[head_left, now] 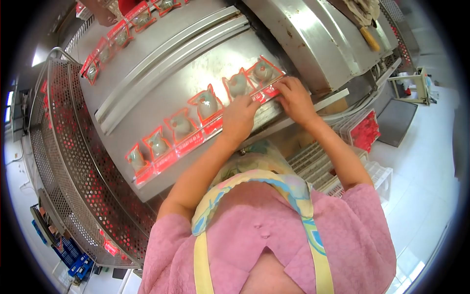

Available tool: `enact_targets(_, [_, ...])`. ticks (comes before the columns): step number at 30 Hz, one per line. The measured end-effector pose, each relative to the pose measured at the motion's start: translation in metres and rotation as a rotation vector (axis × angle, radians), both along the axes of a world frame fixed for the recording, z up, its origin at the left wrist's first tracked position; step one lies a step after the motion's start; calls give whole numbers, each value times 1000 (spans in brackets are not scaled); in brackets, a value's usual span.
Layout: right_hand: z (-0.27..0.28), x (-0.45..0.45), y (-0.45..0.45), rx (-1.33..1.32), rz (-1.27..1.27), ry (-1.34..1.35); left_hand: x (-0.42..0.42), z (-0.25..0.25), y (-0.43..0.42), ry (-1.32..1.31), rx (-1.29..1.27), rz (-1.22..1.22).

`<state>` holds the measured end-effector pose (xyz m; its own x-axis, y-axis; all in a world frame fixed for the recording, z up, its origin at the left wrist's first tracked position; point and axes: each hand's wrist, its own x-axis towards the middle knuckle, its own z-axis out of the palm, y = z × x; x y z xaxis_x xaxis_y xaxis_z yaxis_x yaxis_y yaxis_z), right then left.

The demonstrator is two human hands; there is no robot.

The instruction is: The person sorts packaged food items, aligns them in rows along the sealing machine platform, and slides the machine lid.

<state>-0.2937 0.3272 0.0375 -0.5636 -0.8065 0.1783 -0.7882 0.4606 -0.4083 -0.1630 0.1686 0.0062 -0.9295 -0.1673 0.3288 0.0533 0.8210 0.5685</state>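
Note:
Several clear packets with red edges lie in a slanting row along the near edge of the metal worktop (161, 88); each holds a greyish-green lump. My left hand (240, 117) rests at the row's near edge, below the packet (237, 85) second from the right, its fingers bent together on the red strip; what they hold is too small to make out. To the right, my right hand (294, 98) has its fingertips on the lower corner of the rightmost packet (263, 71), pinching the red edge. A thin metal bar runs along the packets' lower edges.
Beyond metal rails (171, 63) lies another row of packets (120, 36), near a co-worker's hand (100, 13). A perforated metal basket (83, 147) curves along the left. A metal machine (318, 39) stands at upper right, with crates (360, 132) below it.

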Motion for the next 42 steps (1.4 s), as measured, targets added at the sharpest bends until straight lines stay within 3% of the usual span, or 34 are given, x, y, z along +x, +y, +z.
enact_targets(10, [-6,30,10,240,-105,161,-3,-5,8,33,-70,-8])
enact_targets(15, [9,30,1,353,-133,104,-2,-7,4,21,-59,-57])
enact_targets(22, [-11,35,15,542,-45,222,-1,-2,5,22,-135,-62])
enact_targets(28, [35,31,15,628,60,110,1,7,11,-63,-165,-50])
enact_targets(31, [70,20,52,320,230,-11,1,11,24,-65,-189,22])
enact_targets(33, [115,0,85,71,368,-191,4,15,41,-61,-135,83])
enact_targets(35, [144,-38,128,-117,338,-39,7,16,64,-14,-39,117])
enact_targets(37, [146,-92,177,-222,103,186,13,29,99,-20,-4,190])
enact_targets(38, [152,-131,204,-201,42,325,17,33,118,-44,27,220])
enact_targets(39, [147,-170,231,-211,-39,292,19,33,135,-22,60,236])
enact_targets(42, [124,-267,300,80,-130,339,29,30,179,-79,165,317])
